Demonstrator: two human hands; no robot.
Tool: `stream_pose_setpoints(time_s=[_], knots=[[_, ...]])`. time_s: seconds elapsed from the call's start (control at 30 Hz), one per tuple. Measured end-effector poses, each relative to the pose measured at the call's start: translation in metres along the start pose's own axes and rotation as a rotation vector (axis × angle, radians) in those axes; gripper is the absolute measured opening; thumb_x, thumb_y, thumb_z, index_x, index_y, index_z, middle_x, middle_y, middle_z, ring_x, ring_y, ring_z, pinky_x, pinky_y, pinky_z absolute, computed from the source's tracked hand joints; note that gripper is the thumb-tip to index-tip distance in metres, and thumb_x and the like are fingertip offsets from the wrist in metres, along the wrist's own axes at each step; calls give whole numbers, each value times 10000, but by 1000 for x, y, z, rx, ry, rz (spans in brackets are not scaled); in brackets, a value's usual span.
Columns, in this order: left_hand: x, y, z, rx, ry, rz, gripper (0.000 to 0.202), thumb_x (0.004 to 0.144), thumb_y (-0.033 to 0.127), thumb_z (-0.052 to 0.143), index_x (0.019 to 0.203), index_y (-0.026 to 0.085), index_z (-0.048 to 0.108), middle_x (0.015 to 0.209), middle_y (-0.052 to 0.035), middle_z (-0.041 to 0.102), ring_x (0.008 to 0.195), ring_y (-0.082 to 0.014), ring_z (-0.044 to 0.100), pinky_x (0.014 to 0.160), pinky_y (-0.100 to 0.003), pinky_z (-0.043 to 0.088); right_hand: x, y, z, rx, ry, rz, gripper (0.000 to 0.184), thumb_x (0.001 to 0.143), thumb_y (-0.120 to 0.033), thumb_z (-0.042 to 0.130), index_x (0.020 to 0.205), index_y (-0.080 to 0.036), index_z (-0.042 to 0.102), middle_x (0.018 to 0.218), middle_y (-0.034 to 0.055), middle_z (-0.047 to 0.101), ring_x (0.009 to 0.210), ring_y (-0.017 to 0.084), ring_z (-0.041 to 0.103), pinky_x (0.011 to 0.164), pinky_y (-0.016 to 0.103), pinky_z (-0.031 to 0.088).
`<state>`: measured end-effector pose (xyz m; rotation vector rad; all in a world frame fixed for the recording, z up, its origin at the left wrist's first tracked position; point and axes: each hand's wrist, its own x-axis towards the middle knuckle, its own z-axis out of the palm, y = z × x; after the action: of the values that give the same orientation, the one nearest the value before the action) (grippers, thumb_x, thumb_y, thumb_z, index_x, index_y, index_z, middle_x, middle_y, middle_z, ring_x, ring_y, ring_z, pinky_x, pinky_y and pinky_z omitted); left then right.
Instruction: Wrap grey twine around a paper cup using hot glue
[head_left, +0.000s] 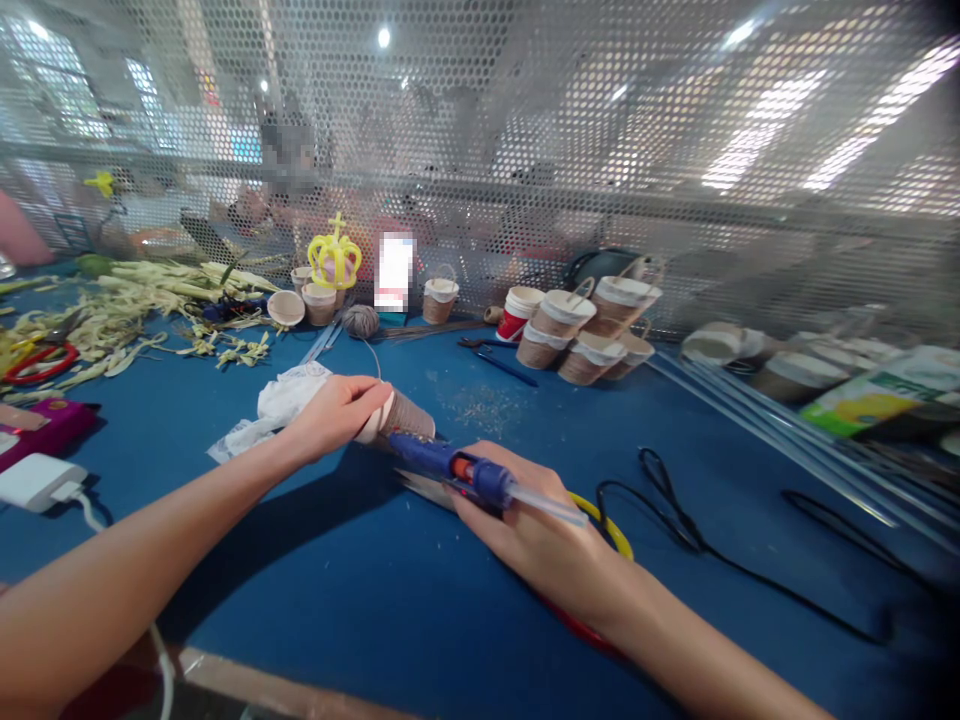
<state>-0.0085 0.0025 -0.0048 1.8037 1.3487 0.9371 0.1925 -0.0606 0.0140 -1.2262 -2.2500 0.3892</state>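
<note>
My left hand (pixel 349 408) is closed around a paper cup (pixel 411 412), which lies tilted on its side and is wrapped in grey-brown cord. A cord runs up from the cup to a ball of grey twine (pixel 361 321). A blue hot glue gun (pixel 431 453) is gripped in my right hand (pixel 536 520), its nozzle at the cup's side; whether it touches cannot be made out. Out of the gun's back sticks a clear glue stick (pixel 551 503). Under the right hand are scissors (pixel 616 528) with yellow and red handles, partly hidden. Crumpled white cloth (pixel 289 400) lies beside the left hand.
Several wrapped cups (pixel 562 312) stand at the back right, near pliers (pixel 484 344). Long clear glue sticks (pixel 780 440) and a black cable (pixel 675 515) lie rightward. Pale husk strips (pixel 97 320), red scissors (pixel 45 362) and a white charger (pixel 41 482) are leftward. A perforated screen (pixel 465 130) stands behind.
</note>
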Motion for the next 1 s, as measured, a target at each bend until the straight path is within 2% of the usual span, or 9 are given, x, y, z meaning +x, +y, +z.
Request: stream_pose_setpoints(time_s=[0.13, 0.27, 0.43, 0.57, 0.7, 0.77, 0.9, 1.0], knots=[[0, 1, -1, 13, -6, 2, 348, 795, 406, 381, 649, 141, 554, 543, 15, 436, 515, -102, 347, 453, -215, 245, 0, 0, 0, -20, 31, 21, 39, 761, -182, 497, 763, -187, 536, 703, 14, 606, 608, 142, 577, 540, 240, 429], [0, 2, -1, 14, -3, 13, 342, 790, 404, 384, 648, 144, 556, 543, 17, 436, 518, -104, 355, 455, -215, 244, 0, -1, 0, -6, -13, 20, 43, 751, -170, 503, 762, -198, 533, 713, 10, 614, 605, 140, 579, 529, 233, 429], [-1, 3, -1, 7, -2, 21, 330, 781, 393, 391, 593, 159, 527, 517, 21, 422, 492, -102, 337, 455, -223, 234, 0, 0, -1, -17, 33, 19, 42, 767, -188, 486, 762, -196, 527, 720, 21, 611, 615, 146, 578, 542, 247, 440], [-1, 4, -1, 5, -3, 23, 316, 777, 381, 394, 605, 156, 534, 523, 19, 420, 503, -104, 337, 454, -222, 228, 1, 1, 0, 13, -10, 14, 42, 753, -175, 499, 760, -197, 534, 720, 11, 616, 617, 141, 579, 541, 238, 438], [-2, 7, -2, -21, -24, 14, 308, 770, 366, 392, 566, 161, 496, 508, 33, 394, 474, -93, 303, 449, -216, 223, 1, 4, 2, 1, 65, 38, 31, 759, -194, 513, 769, -191, 542, 717, 13, 615, 623, 144, 578, 538, 234, 435], [-3, 8, -2, -52, -49, 16, 300, 774, 350, 386, 565, 162, 491, 514, 36, 402, 473, -90, 310, 453, -210, 236, 1, 5, 2, 4, 93, 48, 26, 761, -206, 522, 766, -191, 543, 719, 14, 618, 631, 146, 581, 530, 228, 434], [-3, 8, -3, -39, -68, 46, 315, 794, 352, 379, 580, 156, 501, 536, 33, 433, 503, -94, 355, 467, -199, 263, 1, 6, 2, 2, 61, 46, 26, 757, -191, 522, 769, -195, 544, 708, 9, 619, 621, 145, 582, 516, 223, 429], [-2, 8, -4, -18, -103, 79, 308, 808, 327, 370, 628, 149, 546, 587, 22, 497, 539, -97, 398, 494, -193, 291, 2, 9, 3, -24, 115, 38, 42, 756, -221, 529, 722, -197, 523, 672, 8, 606, 580, 143, 564, 503, 227, 422]])
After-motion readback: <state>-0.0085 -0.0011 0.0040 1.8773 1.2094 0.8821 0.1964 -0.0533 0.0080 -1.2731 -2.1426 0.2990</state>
